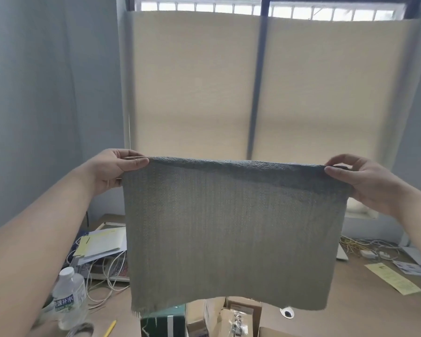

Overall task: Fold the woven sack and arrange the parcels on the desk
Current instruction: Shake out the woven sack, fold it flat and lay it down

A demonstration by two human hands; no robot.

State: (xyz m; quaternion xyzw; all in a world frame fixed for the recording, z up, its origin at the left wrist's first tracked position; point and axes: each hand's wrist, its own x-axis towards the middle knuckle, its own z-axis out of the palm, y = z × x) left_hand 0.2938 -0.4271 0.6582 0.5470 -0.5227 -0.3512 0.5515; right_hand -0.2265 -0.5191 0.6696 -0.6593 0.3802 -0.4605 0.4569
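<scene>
Coarse matt woven sack (231, 229); smooth wood-look surface (345, 295); clear glossy plastic bottle (69, 297); brown cardboard parcels (243, 317).

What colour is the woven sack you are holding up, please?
The woven sack is grey-green with a fine woven texture, seen in the head view.

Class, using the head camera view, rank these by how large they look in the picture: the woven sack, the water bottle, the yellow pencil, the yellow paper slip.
1. woven sack, by far
2. water bottle, though it sits nearest the camera
3. yellow paper slip
4. yellow pencil, partly cut off by the frame's edge
</scene>
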